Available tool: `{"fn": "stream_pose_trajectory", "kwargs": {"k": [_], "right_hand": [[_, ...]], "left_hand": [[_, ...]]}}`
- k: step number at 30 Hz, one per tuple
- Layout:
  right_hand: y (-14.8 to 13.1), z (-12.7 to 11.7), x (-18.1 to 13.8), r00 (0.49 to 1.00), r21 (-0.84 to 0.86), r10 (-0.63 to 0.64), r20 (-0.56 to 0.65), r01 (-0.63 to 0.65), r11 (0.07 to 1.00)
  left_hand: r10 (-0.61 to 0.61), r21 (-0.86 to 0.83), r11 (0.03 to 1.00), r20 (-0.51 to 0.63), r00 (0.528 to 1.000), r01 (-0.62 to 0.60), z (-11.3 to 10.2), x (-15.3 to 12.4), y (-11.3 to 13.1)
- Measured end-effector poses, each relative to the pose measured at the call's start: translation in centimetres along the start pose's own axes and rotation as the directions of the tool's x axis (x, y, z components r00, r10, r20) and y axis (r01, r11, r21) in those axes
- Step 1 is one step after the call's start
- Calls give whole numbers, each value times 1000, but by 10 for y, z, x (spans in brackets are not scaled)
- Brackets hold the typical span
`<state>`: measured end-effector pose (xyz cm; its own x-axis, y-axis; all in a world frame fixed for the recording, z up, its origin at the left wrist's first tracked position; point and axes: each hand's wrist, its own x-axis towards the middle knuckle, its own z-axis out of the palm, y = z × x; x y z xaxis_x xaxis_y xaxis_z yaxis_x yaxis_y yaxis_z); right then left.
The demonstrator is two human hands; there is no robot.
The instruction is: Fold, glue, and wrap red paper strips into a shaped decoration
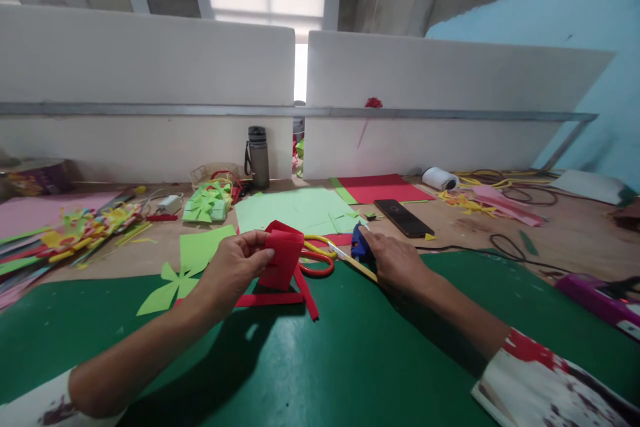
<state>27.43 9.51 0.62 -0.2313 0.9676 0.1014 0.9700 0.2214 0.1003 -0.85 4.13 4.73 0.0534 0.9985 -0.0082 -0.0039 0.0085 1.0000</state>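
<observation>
My left hand (237, 263) pinches a folded piece of red paper (283, 257) upright between thumb and fingers, above the green mat. My right hand (397, 257) is closed around a blue tool (359, 243) that looks like a glue gun, partly hidden by the fingers. Between the hands lie scissors (320, 270) with a yellow and a red handle loop. A narrow red paper strip (270, 299) lies flat below the red paper, and another strip (307, 293) slants beside it. Left of my left hand is a light green paper cutout with pointed petals (169, 289).
Light green sheets (295, 205), a red sheet (383, 188) and a phone (404, 217) lie beyond my hands. A dark bottle (259, 159) stands by the white partition. Paper flowers (90, 230) are heaped left. A black cord (480, 250) runs right, near a purple power strip (600, 300).
</observation>
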Motion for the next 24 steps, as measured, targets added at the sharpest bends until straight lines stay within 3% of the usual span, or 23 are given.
{"fn": "stream_pose_trajectory", "kwargs": {"k": [5,10,15,16,18,20,24], "right_hand": [[1,2,3,989,80,7,-147,5,997],[-3,-25,-9,920,301,83,-384,39,953],[-28,-39,-43,918,527,142,-371,82,846],[-34,-37,-50,928,588,144,-343,93,803],[-45,-27,-60,958,850,194,-209,79,521],[-53,-17,-66,983,959,158,-95,48,278],[-62,-12,-71,999,999,11,-42,41,35]], "left_hand": [[-2,13,1000,1,1000,2,3,-2,3],[-24,-33,999,20,1000,25,6,-5,8],[-56,-89,994,44,997,60,7,-7,8],[-66,-104,992,47,997,71,7,-7,7],[-82,-135,987,55,995,89,7,-7,5],[-81,-154,984,60,995,89,8,-8,4],[-83,-178,979,65,994,94,11,-9,4]]}}
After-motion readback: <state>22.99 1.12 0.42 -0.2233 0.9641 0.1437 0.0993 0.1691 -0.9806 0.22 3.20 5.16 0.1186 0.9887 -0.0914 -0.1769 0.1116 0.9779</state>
